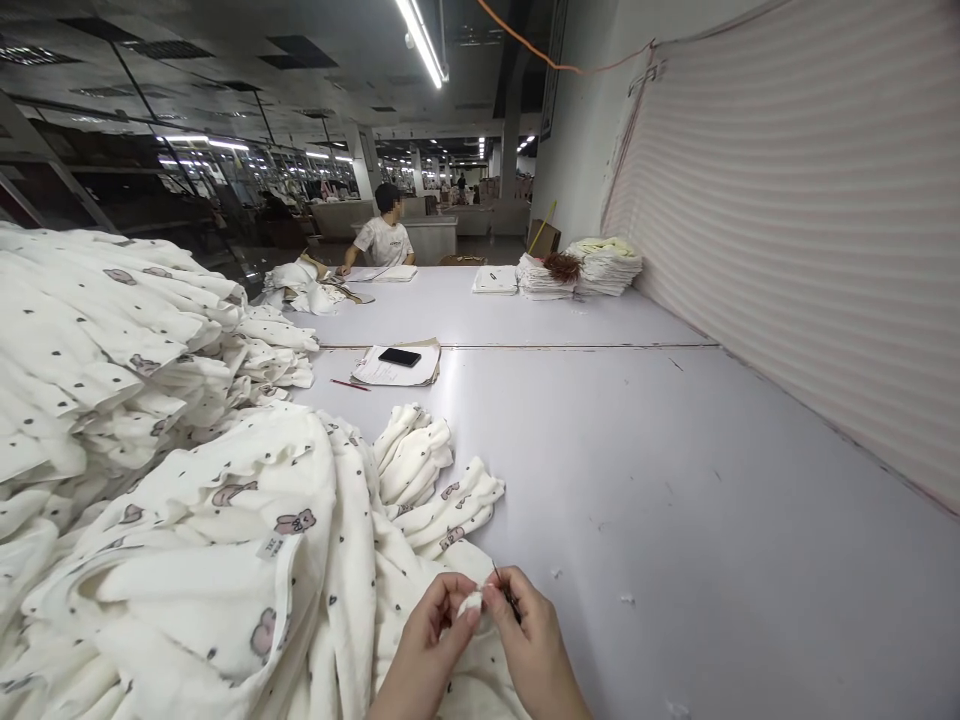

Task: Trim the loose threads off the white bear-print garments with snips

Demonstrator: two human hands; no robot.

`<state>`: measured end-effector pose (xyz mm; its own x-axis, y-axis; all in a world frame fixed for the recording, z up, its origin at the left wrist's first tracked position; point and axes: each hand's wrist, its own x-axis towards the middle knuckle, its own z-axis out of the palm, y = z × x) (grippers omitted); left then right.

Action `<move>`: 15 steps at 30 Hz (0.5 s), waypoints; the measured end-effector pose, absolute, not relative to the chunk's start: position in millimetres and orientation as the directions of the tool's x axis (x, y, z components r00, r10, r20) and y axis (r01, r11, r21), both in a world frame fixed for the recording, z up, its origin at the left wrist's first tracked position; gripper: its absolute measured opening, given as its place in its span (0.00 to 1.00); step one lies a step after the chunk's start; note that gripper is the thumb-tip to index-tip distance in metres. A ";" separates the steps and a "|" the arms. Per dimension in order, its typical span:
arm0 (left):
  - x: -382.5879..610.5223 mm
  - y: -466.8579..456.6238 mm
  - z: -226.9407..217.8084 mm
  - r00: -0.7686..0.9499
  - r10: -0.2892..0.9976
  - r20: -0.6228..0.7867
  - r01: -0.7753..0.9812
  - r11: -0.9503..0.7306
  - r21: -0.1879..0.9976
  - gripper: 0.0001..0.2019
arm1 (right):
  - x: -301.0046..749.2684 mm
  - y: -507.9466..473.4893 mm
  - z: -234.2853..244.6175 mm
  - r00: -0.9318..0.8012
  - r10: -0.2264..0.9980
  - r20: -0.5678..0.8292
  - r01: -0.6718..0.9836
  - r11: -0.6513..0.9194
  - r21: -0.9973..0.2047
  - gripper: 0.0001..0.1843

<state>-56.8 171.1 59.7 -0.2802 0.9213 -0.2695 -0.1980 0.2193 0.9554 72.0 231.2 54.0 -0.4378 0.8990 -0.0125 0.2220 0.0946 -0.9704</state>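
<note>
My left hand (pixel 441 625) pinches a bit of white cloth at the edge of a white garment (pixel 405 575) printed with brown bears and small dark hearts. My right hand (pixel 525 630) meets it there, thumb and forefinger closed at the same bit of cloth. Thread snips (pixel 513 602), small and dark, are tucked in the right fingers, with a thin point sticking up; most of the tool is hidden. To the left, the garment's neckline lies spread, showing a small label (pixel 271 545). Its gathered cuff end (pixel 480 490) rests on the table.
A tall pile of matching garments (pixel 97 340) fills the left side. Ahead on the table (pixel 637 450) lie papers (pixel 375 372) under a phone (pixel 400 357), and a red pencil (pixel 350 385). Folded stacks (pixel 600 270) stand far back. A person (pixel 385 235) sits at the far end.
</note>
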 end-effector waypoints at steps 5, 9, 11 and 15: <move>-60.4 169.7 63.4 -0.173 0.917 -0.358 -0.200 0.323 0.925 0.17 | 70.6 226.5 52.4 -0.396 0.917 -0.035 0.238 0.066 -0.969 0.16; -61.5 172.0 66.4 -0.182 0.912 -0.369 -0.323 0.299 0.898 0.15 | 77.1 228.2 54.1 -0.432 0.897 -0.096 0.162 -0.028 -0.986 0.16; -61.1 173.0 65.4 -0.198 0.904 -0.378 -0.379 0.285 0.880 0.16 | 81.7 228.0 52.8 -0.421 0.904 -0.078 0.166 -0.008 -0.986 0.16; -59.9 173.6 62.9 -0.161 0.917 -0.366 -0.467 0.256 0.846 0.18 | 85.4 226.0 53.1 -0.442 0.892 -0.096 0.222 0.005 -0.975 0.13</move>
<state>-59.9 173.6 62.9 -0.1606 0.9167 -0.3659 -0.4675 0.2559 0.8462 85.4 226.0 53.1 -0.4420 0.8919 -0.0962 0.2223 0.0051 -0.9750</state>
